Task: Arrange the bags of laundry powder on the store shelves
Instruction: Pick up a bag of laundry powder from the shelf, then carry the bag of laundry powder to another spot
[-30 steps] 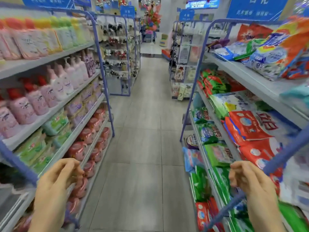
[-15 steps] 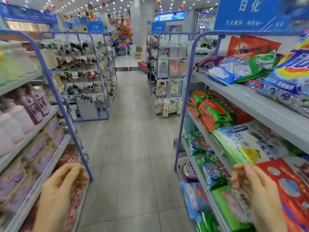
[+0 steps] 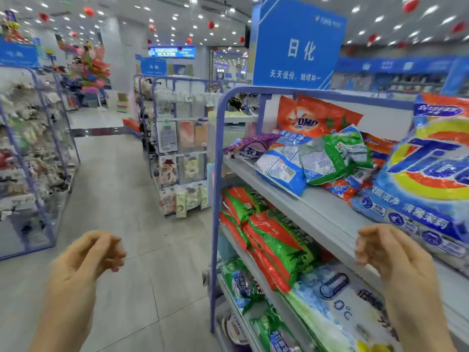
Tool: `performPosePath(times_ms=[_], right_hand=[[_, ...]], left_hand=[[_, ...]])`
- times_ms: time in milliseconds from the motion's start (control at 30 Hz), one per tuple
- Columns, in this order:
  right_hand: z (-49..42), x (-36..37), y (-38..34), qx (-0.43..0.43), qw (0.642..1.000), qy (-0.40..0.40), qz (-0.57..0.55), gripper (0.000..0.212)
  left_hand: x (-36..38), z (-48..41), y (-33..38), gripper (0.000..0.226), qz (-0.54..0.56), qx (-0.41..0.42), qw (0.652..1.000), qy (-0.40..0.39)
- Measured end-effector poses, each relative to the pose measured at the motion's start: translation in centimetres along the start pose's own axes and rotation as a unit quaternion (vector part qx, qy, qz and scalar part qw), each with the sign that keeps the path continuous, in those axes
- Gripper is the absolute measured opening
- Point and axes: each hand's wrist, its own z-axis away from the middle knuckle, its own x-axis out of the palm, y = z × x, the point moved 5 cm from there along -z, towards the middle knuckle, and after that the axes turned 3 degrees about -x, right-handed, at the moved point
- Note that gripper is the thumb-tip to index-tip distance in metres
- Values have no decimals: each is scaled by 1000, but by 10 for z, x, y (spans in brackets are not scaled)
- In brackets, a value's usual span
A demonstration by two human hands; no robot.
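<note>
right hand (image 3: 390, 255) was nearer, fingers loosely curled, empty | left hand (image 3: 86, 255) likewise, out over aisle floor (image 3: 142, 224) | jumbled laundry powder bags (image 3: 314, 158) lay on top shelf (image 3: 317, 209), above-left of right hand, axes askew

STORE AISLE: You face a grey tiled floor (image 3: 121, 199) running down the aisle under a ceiling (image 3: 175, 8) dotted with small white spotlights and hung with red balls (image 3: 88, 11). To your left stands a rack (image 3: 38, 158) with a blue-violet metal frame; a second rack (image 3: 177, 138) with the same frame stands ahead across the aisle. On your right, a blue sign (image 3: 299, 47) with white characters tops the nearest shelf unit (image 3: 312, 209). A broad pale pillar (image 3: 119, 59) rises at the far end, near a lit blue screen (image 3: 171, 52). A blue banner (image 3: 396, 66) runs along the far right wall, and a dark strip (image 3: 96, 131) crosses the floor ahead.
</note>
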Motion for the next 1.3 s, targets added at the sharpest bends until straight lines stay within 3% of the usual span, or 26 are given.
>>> performPosePath(times_ms=[233,300,400,567,633,767,833,1067,1200,1300], right_hand=[[-55,11,2,-68,989,82,103,54],[-76,27,7,-82,983,90,137,44],[-115,56,19,-95,971,90,201,22],[-157,85,44,-73,957,115,258,20],[-160,88,52,-58,948,130,283,24],[-156,89,59,-31,933,170,315,25],[-155,90,60,-20,925,177,336,22],[-172,94,49,-5,898,189,398,23],[-209,103,39,-7,896,184,403,20],[-240,111,34,-17,908,184,377,5]], left_hand=[[132,-122,-45,39,55,16,987,-152],[164,-156,-49,35,55,35,980,-185],[209,-203,-50,10,-2,94,964,-249],[284,-247,-45,52,-92,226,910,-336],[312,-253,-52,59,-138,263,889,-349],[341,-263,-65,29,-180,328,872,-316],[348,-270,-60,25,-159,354,877,-284],[411,-325,-3,19,-21,290,902,-318],[436,-340,31,23,32,277,883,-377],[443,-335,53,19,95,254,867,-418]])
